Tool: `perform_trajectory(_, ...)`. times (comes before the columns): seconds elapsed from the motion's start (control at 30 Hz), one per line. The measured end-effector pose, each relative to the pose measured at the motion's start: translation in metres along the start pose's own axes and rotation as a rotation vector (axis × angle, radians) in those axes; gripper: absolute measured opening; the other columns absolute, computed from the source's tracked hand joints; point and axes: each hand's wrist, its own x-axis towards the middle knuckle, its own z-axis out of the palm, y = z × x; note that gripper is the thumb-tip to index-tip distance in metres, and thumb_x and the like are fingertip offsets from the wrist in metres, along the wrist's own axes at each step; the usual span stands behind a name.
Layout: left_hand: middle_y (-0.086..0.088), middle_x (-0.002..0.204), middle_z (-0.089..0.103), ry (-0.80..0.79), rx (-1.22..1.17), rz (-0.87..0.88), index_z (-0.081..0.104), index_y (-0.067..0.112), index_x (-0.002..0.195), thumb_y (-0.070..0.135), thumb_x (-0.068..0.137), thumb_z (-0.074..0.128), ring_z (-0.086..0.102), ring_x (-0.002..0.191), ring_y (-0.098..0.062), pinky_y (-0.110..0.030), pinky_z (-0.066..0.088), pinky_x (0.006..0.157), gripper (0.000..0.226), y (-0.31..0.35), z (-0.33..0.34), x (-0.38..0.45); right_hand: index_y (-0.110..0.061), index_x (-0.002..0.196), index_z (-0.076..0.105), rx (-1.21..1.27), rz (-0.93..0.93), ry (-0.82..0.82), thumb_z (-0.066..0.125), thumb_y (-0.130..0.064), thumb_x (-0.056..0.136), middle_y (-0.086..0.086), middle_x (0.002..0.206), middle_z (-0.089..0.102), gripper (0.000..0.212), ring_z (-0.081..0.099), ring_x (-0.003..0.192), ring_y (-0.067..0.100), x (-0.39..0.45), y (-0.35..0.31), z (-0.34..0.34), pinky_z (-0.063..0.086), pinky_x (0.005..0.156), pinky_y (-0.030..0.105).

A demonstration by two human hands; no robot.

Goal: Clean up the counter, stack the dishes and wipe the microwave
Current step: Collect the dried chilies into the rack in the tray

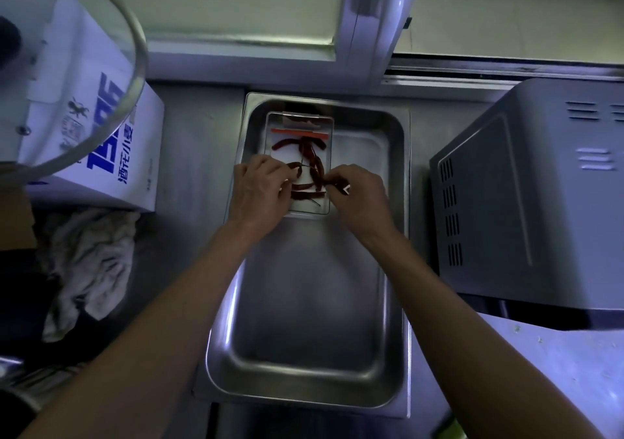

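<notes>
Two hands over one steel pan, working in its far end. Inside the pan, one clear box of dried chillies, roughly seven or eight, tangled, exact count unclear; one red strip across the top of the box. Left hand curled at the box's left edge, fingertips among the chillies, probably steadying it or pinching one; cannot tell which. Right hand pinching something small and pale at the box's right edge, likely lifting it out. Box kept in the pan, probably to hold loose bits together. One microwave at right, unwiped. One crumpled cloth at left, near one printed carton, ready for wiping.
</notes>
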Motion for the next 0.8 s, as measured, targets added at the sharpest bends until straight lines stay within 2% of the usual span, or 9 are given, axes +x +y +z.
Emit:
perform_trajectory(0.1, 0.003, 0.104, 0.068, -0.019, 0.002, -0.023, 0.071, 0.018, 0.101, 0.011, 0.086, 0.067, 0.054, 0.107, -0.022, -0.030, 0.027, 0.083, 0.017, -0.006, -0.008, -0.006, -0.014, 0.106, 0.073, -0.044, -0.061, -0.016, 0.068, -0.007, 0.089, 0.002, 0.101, 0.070, 0.019, 0.064, 0.091, 0.015, 0.014, -0.013, 0.010, 0.056, 0.083, 0.037)
perform_trajectory(0.2, 0.000, 0.108, 0.069, -0.052, -0.013, -0.045, 0.070, 0.016, 0.104, 0.010, 0.085, 0.068, 0.055, 0.107, -0.025, -0.037, 0.035, 0.082, 0.019, -0.015, -0.016, -0.011, -0.014, 0.105, 0.073, -0.086, -0.091, -0.055, 0.066, -0.010, 0.091, 0.003, 0.102, 0.070, 0.017, 0.064, 0.097, 0.020, 0.030, -0.021, 0.020, 0.055, 0.083, 0.041)
perform_trajectory(0.33, -0.001, 0.116, 0.069, -0.108, -0.037, -0.062, 0.068, 0.014, 0.112, 0.014, 0.088, 0.066, 0.055, 0.112, -0.026, -0.043, 0.043, 0.086, 0.024, -0.025, -0.025, -0.013, -0.014, 0.102, 0.072, -0.145, -0.139, -0.109, 0.063, -0.009, 0.091, 0.004, 0.097, 0.067, 0.015, 0.061, 0.089, 0.019, 0.047, -0.029, 0.035, 0.054, 0.079, 0.042)
perform_trajectory(0.43, -0.003, 0.118, 0.068, -0.118, -0.065, -0.055, 0.068, 0.012, 0.114, 0.012, 0.088, 0.067, 0.056, 0.112, -0.028, -0.049, 0.048, 0.086, 0.027, -0.028, -0.029, -0.011, -0.011, 0.100, 0.071, -0.186, -0.167, -0.134, 0.061, -0.007, 0.092, 0.004, 0.096, 0.067, 0.013, 0.060, 0.088, 0.018, 0.058, -0.033, 0.044, 0.054, 0.079, 0.038)
perform_trajectory(0.63, -0.003, 0.118, 0.068, -0.089, -0.102, -0.055, 0.071, 0.010, 0.112, 0.012, 0.086, 0.069, 0.058, 0.112, -0.028, -0.049, 0.049, 0.086, 0.026, -0.029, -0.026, -0.007, -0.009, 0.097, 0.070, -0.286, -0.170, -0.189, 0.057, -0.007, 0.092, 0.006, 0.096, 0.067, 0.015, 0.059, 0.090, 0.022, 0.076, -0.029, 0.055, 0.047, 0.073, 0.034)
perform_trajectory(0.73, -0.004, 0.115, 0.070, -0.050, -0.111, -0.048, 0.072, 0.010, 0.109, 0.010, 0.084, 0.070, 0.060, 0.109, -0.029, -0.047, 0.049, 0.082, 0.025, -0.030, -0.022, -0.008, -0.008, 0.095, 0.070, -0.318, -0.188, -0.196, 0.057, -0.008, 0.092, 0.007, 0.095, 0.067, 0.014, 0.059, 0.091, 0.024, 0.077, -0.025, 0.060, 0.039, 0.069, 0.030)
perform_trajectory(0.8, -0.004, 0.115, 0.070, -0.047, -0.116, -0.053, 0.072, 0.011, 0.110, 0.010, 0.085, 0.070, 0.061, 0.108, -0.029, -0.046, 0.049, 0.082, 0.025, -0.030, -0.021, -0.008, -0.009, 0.102, 0.071, -0.309, -0.196, -0.172, 0.060, -0.012, 0.093, 0.007, 0.102, 0.068, 0.015, 0.060, 0.096, 0.023, 0.075, -0.024, 0.061, 0.033, 0.072, 0.025)
